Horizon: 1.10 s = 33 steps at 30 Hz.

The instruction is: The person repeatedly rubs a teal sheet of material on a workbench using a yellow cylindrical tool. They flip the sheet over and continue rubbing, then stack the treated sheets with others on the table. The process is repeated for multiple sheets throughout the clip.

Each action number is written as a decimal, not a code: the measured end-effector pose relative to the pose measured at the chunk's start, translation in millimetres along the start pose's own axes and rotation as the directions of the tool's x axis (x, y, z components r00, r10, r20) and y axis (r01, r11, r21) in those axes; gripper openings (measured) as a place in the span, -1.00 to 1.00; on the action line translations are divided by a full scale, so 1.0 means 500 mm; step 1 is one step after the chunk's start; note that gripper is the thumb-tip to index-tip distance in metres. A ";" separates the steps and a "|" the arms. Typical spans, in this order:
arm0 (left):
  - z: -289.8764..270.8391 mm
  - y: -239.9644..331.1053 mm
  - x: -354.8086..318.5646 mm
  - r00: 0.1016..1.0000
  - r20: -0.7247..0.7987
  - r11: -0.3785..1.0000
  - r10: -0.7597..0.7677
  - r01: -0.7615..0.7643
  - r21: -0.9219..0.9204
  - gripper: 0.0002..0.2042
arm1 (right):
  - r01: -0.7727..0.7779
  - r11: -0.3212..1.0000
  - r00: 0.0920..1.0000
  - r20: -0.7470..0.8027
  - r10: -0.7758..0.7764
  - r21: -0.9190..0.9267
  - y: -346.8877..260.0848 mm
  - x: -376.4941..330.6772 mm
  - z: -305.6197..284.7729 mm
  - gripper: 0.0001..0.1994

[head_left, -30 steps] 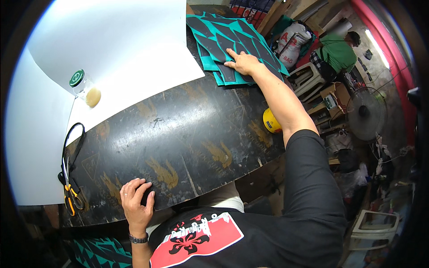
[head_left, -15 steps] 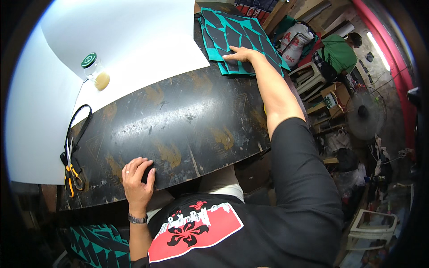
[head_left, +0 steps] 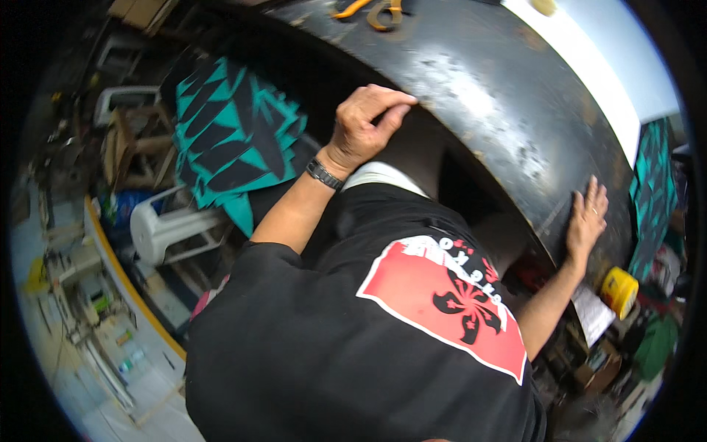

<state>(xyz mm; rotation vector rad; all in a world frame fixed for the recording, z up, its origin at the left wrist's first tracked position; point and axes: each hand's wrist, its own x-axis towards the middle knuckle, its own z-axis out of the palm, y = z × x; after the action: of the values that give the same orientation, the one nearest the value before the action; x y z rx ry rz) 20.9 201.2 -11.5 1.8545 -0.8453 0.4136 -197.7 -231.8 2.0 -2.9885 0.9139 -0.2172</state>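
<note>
My left hand (head_left: 368, 124), with a dark watch on its wrist, is by the near edge of the black tabletop (head_left: 479, 96). Its fingers are curled in and the thumb comes close to the index finger; nothing shows in them. Flat on the right part of the tabletop lies my right hand (head_left: 587, 219), open, fingers stretched out and holding nothing. Beyond it, a stack of teal sheets with dark cut-out shapes (head_left: 652, 195) sits at the table's right end. Orange-handled scissors (head_left: 381, 16) lie at the top, their blades out of view.
Another pile of teal and black patterned pieces (head_left: 243, 147) is at my left, below table height. Near it stand a white plastic stool (head_left: 162, 232) and a wooden stool (head_left: 136, 144). White sheet material (head_left: 596, 74) covers the table's far side. A yellow container (head_left: 618, 292) is beyond my right hand.
My view has swung to the left, bringing the low teal pile and stools into sight. My right hand has come off the teal stack onto the bare tabletop. The left hand has curled tighter.
</note>
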 end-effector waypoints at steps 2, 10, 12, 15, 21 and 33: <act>-0.098 -0.082 -0.060 0.994 -0.022 0.940 -0.104 0.106 0.323 -0.83 | -0.009 0.999 0.999 0.042 0.008 0.031 0.023 0.011 0.012 -0.41; -0.319 -0.273 -0.313 0.413 -0.419 0.063 -0.809 0.769 0.636 0.27 | 0.027 0.999 0.999 -0.041 -0.026 0.029 0.050 0.016 0.037 -0.40; -0.303 -0.299 -0.313 0.351 -0.426 -0.012 -0.834 0.760 0.649 0.33 | 0.010 1.000 1.000 -0.026 -0.009 0.020 0.050 0.016 0.036 -0.40; -0.280 -0.320 -0.286 0.304 -0.458 -0.060 -0.835 0.777 0.626 0.33 | 0.007 1.000 0.999 -0.034 -0.006 0.030 0.054 0.019 0.035 -0.40; -0.356 -0.295 -0.238 0.316 -0.281 0.109 -0.906 0.817 0.566 -0.26 | 0.014 0.999 0.999 -0.049 -0.013 0.032 0.065 0.020 0.047 -0.40; -0.611 0.221 0.037 0.723 -0.067 0.301 -0.687 0.367 0.880 -0.73 | 0.397 0.813 0.916 -0.235 -0.325 0.425 -0.216 0.017 -0.114 -0.20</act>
<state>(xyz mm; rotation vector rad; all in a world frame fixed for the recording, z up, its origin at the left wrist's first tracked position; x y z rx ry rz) -17.1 442.6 203.6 3.0922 -0.0599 0.0353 -138.5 -145.2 64.7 -2.6727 0.2222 -0.5845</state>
